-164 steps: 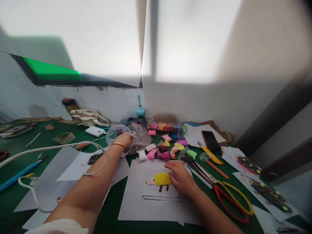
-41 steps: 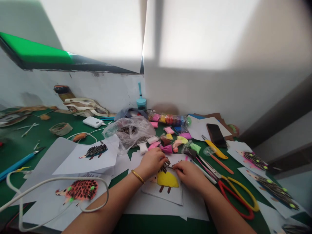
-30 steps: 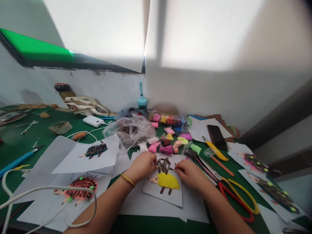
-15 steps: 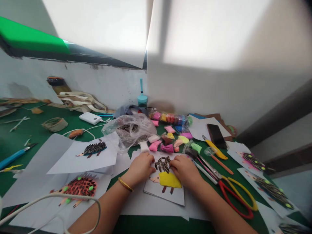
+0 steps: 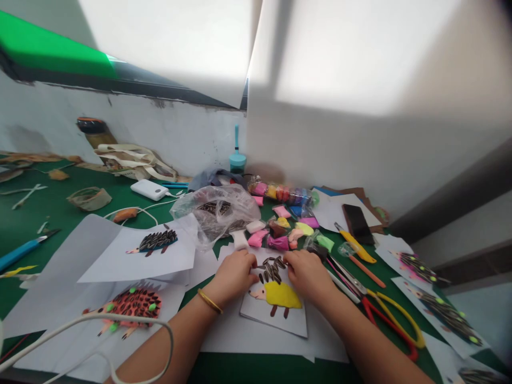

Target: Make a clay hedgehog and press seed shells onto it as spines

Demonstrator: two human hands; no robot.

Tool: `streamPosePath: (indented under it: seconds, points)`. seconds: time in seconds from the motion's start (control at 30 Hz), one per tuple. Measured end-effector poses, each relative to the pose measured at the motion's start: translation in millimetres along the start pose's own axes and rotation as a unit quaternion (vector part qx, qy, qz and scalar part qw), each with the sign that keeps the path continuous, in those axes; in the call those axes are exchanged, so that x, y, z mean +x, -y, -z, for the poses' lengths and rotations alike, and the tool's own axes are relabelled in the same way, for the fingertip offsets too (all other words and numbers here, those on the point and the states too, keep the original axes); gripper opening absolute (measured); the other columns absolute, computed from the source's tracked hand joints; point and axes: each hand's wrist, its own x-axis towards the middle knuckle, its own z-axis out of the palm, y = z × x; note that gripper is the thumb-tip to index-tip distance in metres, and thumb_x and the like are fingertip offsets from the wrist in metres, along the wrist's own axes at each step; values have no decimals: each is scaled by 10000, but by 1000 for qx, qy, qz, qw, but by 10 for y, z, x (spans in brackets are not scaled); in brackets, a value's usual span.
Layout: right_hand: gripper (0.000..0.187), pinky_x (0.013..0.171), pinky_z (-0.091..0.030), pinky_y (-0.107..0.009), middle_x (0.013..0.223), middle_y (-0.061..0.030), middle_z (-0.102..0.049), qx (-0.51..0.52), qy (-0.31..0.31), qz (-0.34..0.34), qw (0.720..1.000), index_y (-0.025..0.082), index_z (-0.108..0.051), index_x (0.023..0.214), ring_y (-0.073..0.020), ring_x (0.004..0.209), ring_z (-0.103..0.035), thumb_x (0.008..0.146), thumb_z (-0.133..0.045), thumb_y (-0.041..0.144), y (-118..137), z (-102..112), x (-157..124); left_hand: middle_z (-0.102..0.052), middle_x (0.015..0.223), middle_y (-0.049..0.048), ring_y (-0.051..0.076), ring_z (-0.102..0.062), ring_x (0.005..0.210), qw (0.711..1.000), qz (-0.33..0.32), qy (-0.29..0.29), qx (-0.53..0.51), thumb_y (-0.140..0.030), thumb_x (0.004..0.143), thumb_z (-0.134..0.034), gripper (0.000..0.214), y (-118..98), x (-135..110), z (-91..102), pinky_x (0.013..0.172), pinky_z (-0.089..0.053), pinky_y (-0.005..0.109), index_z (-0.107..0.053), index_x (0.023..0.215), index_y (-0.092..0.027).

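A small white paper (image 5: pixel 256 312) lies in front of me with a yellow clay hedgehog (image 5: pixel 283 295) on it, brown legs below and a pale snout at left. Striped sunflower seeds (image 5: pixel 272 271) form a loose pile just above the yellow body. My left hand (image 5: pixel 235 273) rests at the left of the pile, fingers curled; whatever its tips hold is hidden. On the other side, my right hand (image 5: pixel 307 273) has its fingers bent together at the pile's edge, with a dark seed at the tips.
Beyond the paper lie several clay packets (image 5: pixel 278 242) and a clear bag of seeds (image 5: pixel 216 213). Scissors (image 5: pixel 394 314), a yellow cutter (image 5: pixel 356 242) and a phone (image 5: pixel 358 223) are at right. Finished hedgehog pictures (image 5: pixel 134 306) lie at left, crossed by a white cable (image 5: pixel 76 322).
The view has shifted slightly, moving the scene a little to the right. Both hands stay around the seed pile, with small finger movements; the right fingertips are now nearer its top.
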Motion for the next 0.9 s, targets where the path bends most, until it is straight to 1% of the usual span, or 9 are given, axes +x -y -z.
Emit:
streamPosePath:
  seconds: [0.13,0.23,0.33,0.43,0.5,0.57,0.7,0.8,0.9]
  points:
    - [141,756,-308,-330,920,-58,-671,8,-18,2,1000,207,-657,878,-226,931,-551,876,-525,158,2,-31,23,-625,916,55,222,-597,856,1000,-4,2,-3,-328,736,-701,177,20,-10,5,712,-428,299,-671,871,-217]
    - [156,777,-336,-317,913,-48,-662,69,-21,12,997,207,-674,885,-207,917,-548,890,-522,173,31,-14,27,-631,905,49,217,-599,839,1000,-5,-2,-5,-313,739,-694,152,31,-22,5,705,-427,297,-671,857,-220]
    - [277,788,-368,-288,923,-31,-645,153,4,76,985,241,-705,993,-176,894,-545,877,-492,106,115,-10,29,-641,892,47,210,-604,834,1000,-7,-1,-10,-275,764,-661,106,41,-29,9,723,-430,295,-678,853,-220]
    - [367,792,-374,-286,933,-21,-634,174,33,131,975,282,-739,948,-173,906,-537,810,-506,33,220,-58,41,-646,888,47,208,-609,841,1000,-6,6,-10,-253,778,-638,92,51,-27,11,739,-437,294,-686,849,-221]
    - [332,808,-377,-295,937,-21,-642,178,41,152,971,276,-746,919,-179,915,-538,803,-535,47,278,-105,60,-648,884,42,207,-613,841,1000,-5,6,-10,-250,774,-637,94,58,-22,7,739,-440,292,-687,849,-223]
    - [249,826,-386,-303,943,-27,-652,183,39,165,968,263,-744,937,-184,924,-546,836,-571,115,315,-146,88,-648,881,37,204,-617,845,1000,-7,3,-9,-249,771,-640,99,64,-18,-1,744,-441,290,-687,854,-225]
    - [102,813,-402,-297,906,-25,-662,182,42,149,971,242,-742,893,-182,902,-566,845,-652,236,290,-185,177,-649,886,34,203,-618,841,1000,-8,4,-5,-263,769,-653,106,72,-14,-5,738,-442,290,-686,863,-227]
    - [73,782,-407,-292,882,-27,-658,163,36,106,980,232,-740,830,-185,886,-575,829,-669,214,183,-172,242,-650,886,34,202,-615,835,1000,-8,6,-3,-266,772,-656,103,72,-17,7,728,-441,289,-686,862,-228]
    - [93,789,-406,-308,882,-41,-654,128,13,62,990,219,-738,817,-196,880,-577,837,-651,193,80,-136,259,-649,885,35,202,-613,838,1000,-11,8,-2,-259,772,-654,100,67,-21,18,732,-439,288,-687,862,-228]
